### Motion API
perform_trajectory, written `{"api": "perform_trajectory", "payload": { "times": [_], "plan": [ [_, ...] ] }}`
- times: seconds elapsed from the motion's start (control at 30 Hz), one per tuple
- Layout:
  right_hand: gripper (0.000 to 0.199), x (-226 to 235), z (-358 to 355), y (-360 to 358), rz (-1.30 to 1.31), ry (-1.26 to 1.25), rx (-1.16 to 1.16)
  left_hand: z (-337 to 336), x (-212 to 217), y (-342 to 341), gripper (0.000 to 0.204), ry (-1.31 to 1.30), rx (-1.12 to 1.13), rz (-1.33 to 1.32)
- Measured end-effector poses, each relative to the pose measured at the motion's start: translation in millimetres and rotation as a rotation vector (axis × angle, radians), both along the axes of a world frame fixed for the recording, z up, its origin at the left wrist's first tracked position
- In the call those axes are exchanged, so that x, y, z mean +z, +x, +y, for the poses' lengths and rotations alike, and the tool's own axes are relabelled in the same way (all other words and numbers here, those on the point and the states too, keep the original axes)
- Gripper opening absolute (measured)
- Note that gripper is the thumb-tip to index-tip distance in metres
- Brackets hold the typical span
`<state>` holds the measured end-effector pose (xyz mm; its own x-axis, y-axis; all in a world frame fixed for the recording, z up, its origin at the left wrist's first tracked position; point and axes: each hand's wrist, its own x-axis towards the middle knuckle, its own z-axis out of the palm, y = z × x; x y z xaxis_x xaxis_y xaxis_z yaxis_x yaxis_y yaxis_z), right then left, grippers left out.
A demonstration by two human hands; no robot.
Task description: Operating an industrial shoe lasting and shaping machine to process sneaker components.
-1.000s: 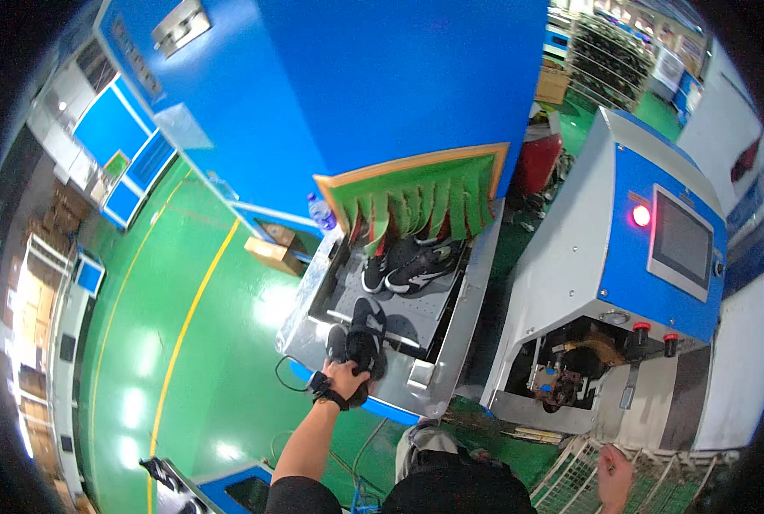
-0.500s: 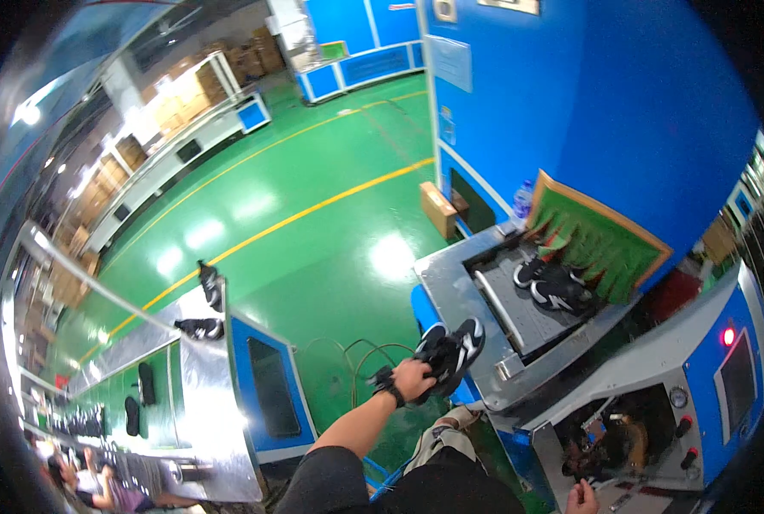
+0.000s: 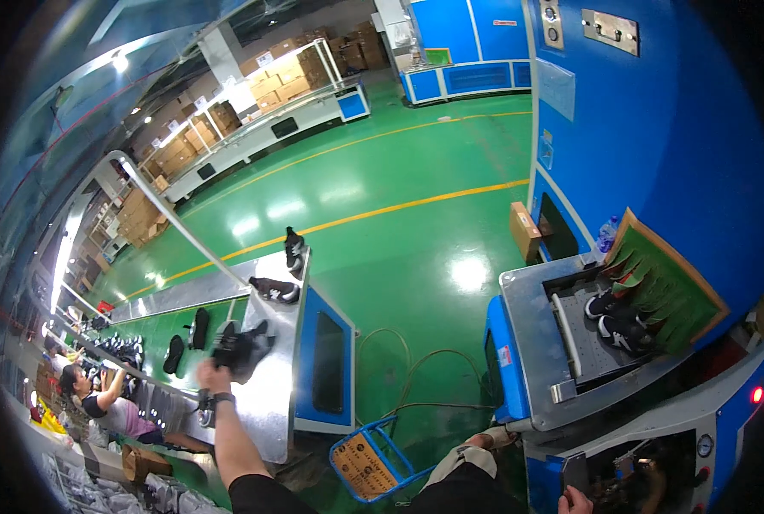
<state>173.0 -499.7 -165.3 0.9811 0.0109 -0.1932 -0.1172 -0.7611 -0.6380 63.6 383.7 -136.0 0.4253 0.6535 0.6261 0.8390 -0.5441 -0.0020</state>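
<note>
My left hand [image 3: 215,379] is closed around a pair of black sneakers [image 3: 243,351], smeared by motion, over the metal end of the conveyor table [image 3: 272,409]. Another black sneaker [image 3: 274,289] lies near the table's far edge, and one more [image 3: 293,250] stands at its corner. At the lower right, my right hand [image 3: 575,502] is closed beside the opening of a blue and grey machine [image 3: 639,426]. A dark flat piece [image 3: 575,470] rises just above its fingers; whether they grip it is unclear. Black and white sneakers [image 3: 623,332] sit on the rollered tray of the machine at right.
A blue-framed stool [image 3: 366,467] stands between the table and the machine, near hoses [image 3: 409,377] on the green floor. Two dark shoes [image 3: 196,329] lie on the green belt. People [image 3: 107,403] sit farther down the line. A strip curtain [image 3: 669,287] hangs behind the tray.
My left hand has carried the pair of sneakers left, from beside the machine tray to over the conveyor table. The view has turned left. My right hand stays by the machine.
</note>
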Motion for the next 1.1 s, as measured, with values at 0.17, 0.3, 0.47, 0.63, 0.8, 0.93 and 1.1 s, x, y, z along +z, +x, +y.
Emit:
{"api": "perform_trajectory", "payload": {
  "times": [0.17,0.3,0.47,0.63,0.8,0.93,1.1],
  "plan": [
    [0.025,39.8,-61.3,26.6,-0.479,-0.262,-0.193,-149.2,-22.3,182.4,0.028,-0.241,0.071,-0.212],
    [0.035,110.6,-92.8,76.4,-0.921,-0.476,-0.547,-281.4,-148.2,276.4,0.028,-0.494,-0.624,0.026],
    [0.062,128.8,-146.9,161.0,-0.6,-1.009,-0.617,-595.0,-202.2,445.6,0.042,-0.701,-1.749,0.519],
    [0.066,97.5,-160.4,151.2,-0.761,-1.215,-0.74,-846.7,-225.3,593.3,0.052,-0.658,-2.108,0.486],
    [0.065,91.4,-152.0,152.7,-0.693,-1.282,-0.746,-964.9,-232.8,664.4,0.07,-0.691,-1.694,0.943],
    [0.064,95.2,-145.8,166.7,-0.713,-1.256,-0.734,-953.4,-264.6,667.7,0.052,-0.483,-1.663,0.63],
    [0.058,103.9,-156.7,157.9,-0.808,-1.174,-0.769,-896.3,-200.1,599.8,0.055,-0.863,-1.742,0.576]
  ]
}}
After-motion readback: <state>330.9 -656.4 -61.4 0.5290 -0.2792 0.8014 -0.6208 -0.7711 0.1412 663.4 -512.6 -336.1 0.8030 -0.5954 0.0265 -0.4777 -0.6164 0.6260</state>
